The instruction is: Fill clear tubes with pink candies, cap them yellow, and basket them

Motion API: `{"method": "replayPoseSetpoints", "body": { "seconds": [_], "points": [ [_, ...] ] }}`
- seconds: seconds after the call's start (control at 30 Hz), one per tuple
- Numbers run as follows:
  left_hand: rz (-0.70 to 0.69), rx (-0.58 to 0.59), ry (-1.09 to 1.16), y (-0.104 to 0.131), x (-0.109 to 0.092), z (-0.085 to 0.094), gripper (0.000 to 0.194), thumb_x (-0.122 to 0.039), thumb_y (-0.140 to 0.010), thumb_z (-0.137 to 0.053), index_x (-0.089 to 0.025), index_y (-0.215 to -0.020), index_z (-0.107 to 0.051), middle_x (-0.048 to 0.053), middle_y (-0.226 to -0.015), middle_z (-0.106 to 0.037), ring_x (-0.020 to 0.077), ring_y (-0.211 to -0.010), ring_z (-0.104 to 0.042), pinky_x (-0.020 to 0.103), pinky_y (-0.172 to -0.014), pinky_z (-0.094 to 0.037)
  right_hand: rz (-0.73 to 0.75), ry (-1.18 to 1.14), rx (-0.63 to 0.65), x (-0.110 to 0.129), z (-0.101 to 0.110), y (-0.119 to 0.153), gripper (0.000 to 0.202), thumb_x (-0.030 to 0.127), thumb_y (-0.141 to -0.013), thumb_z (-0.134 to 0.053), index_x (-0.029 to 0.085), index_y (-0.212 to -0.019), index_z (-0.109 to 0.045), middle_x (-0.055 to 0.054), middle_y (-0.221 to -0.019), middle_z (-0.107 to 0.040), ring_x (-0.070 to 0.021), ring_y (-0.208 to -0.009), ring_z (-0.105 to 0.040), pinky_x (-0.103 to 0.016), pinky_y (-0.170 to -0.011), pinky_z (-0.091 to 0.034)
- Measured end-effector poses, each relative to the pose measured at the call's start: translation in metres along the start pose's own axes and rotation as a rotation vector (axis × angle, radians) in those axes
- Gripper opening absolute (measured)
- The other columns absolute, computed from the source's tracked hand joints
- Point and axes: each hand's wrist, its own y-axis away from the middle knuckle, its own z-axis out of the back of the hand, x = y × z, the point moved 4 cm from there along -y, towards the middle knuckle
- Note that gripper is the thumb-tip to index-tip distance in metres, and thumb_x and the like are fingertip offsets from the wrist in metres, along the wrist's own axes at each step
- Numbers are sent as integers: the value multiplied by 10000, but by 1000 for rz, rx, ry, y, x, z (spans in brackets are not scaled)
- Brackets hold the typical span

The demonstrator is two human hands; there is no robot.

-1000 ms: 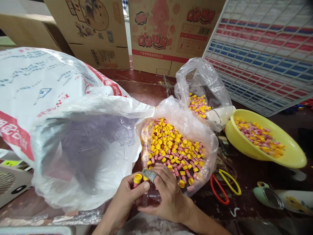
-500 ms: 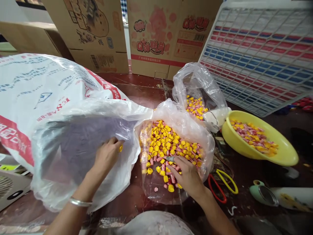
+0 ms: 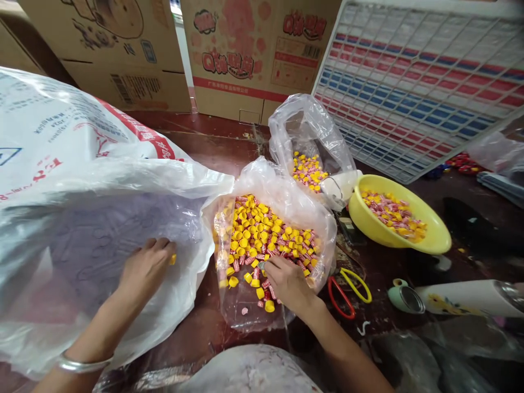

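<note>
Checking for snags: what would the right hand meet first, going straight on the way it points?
Probably the yellow-capped pieces heaped in the nearer clear bag, just ahead of the right hand; depth is unclear, so it may already touch some.

A dark reddish-brown tabletop spreads across the frame, its surface glossy in places and scuffed with pale, worn marks just below the boxes at upper centre. Along its far side, large brown cardboard boxes form a backdrop: a left box with dark print and a barcode, and a right box with pink-red print and a red band. Between them runs a narrow pale gap. Another plain box fills the upper left corner. At upper right a white grid panel leans at a slant, with red, blue and white striped material showing through it. The light is soft, dimmer towards the right edge.
</note>
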Motion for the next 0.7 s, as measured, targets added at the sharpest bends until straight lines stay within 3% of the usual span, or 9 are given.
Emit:
{"method": "replayPoseSetpoints", "body": {
  "seconds": [0.07, 0.13, 0.23, 0.3, 0.4, 0.53, 0.6, 0.7],
  "points": [
    [53, -15, 70, 11, 5, 5, 406, -114, -932, -394, -120, -1168, -724, 207, -1229, -731, 392, -1114, -669, 424, -777, -513, -44, -59, -64, -1, 9, -2, 192, 44, -959, -565, 180, -853, -650, -68, -917, -683, -198, -832, -660, -296, -763, -523],
    [95, -20, 163, 29, 3, 11, 368, -308, -951, -489, -169, -1215, -705, 142, -1188, -771, 323, -1035, -725, 356, -784, -538, -80, -236, -156, 3, 25, -3, 158, 65, -951, -587, 183, -864, -644, -64, -961, -669, -191, -887, -658, -284, -801, -522],
    [83, 87, 508, 63, -22, 15, 428, -559, -862, -600, -252, -1123, -744, 28, -952, -819, 229, -828, -758, 243, -700, -542, -92, -594, -207, 16, 47, -8, 139, 78, -929, -610, 198, -886, -666, -33, -949, -648, -173, -892, -639, -261, -795, -509],
    [40, 167, 773, 82, -49, 14, 352, -533, -806, -659, -268, -1009, -770, -6, -835, -802, 200, -727, -723, 220, -644, -516, -71, -745, -132, 30, 54, -13, 147, 84, -932, -601, 204, -898, -680, -19, -930, -635, -166, -881, -623, -259, -799, -498],
    [1, 255, 991, 96, -84, 13, 255, -449, -756, -733, -258, -920, -780, -12, -762, -772, 185, -686, -666, 215, -620, -479, -26, -840, 35, 52, 57, -22, 162, 97, -944, -595, 198, -832, -655, -13, -927, -609, -160, -889, -603, -266, -828, -484],
    [21, 350, 1198, 94, -102, 12, 268, -424, -710, -815, -210, -861, -754, -17, -691, -695, 153, -626, -554, 214, -575, -421, 70, -819, 215, 72, 51, -27, 206, 110, -940, -628, 195, -754, -603, -5, -906, -606, -154, -867, -605, -258, -800, -482],
    [33, 370, 1288, 91, -103, 10, 277, -393, -664, -852, -195, -816, -732, -29, -653, -653, 137, -595, -510, 214, -556, -398, 73, -766, 209, 75, 48, -26, 220, 145, -952, -642, 200, -745, -596, 9, -838, -612, -146, -798, -605, -249, -751, -482],
    [86, 359, 1419, 91, -101, 4, 307, -398, -624, -882, -186, -778, -723, -34, -640, -629, 131, -599, -501, 217, -569, -402, 84, -666, 65, 76, 48, -21, 242, 268, -1002, -631, 205, -770, -612, 3, -771, -642, -159, -760, -621, -266, -743, -504]
  ]
}}
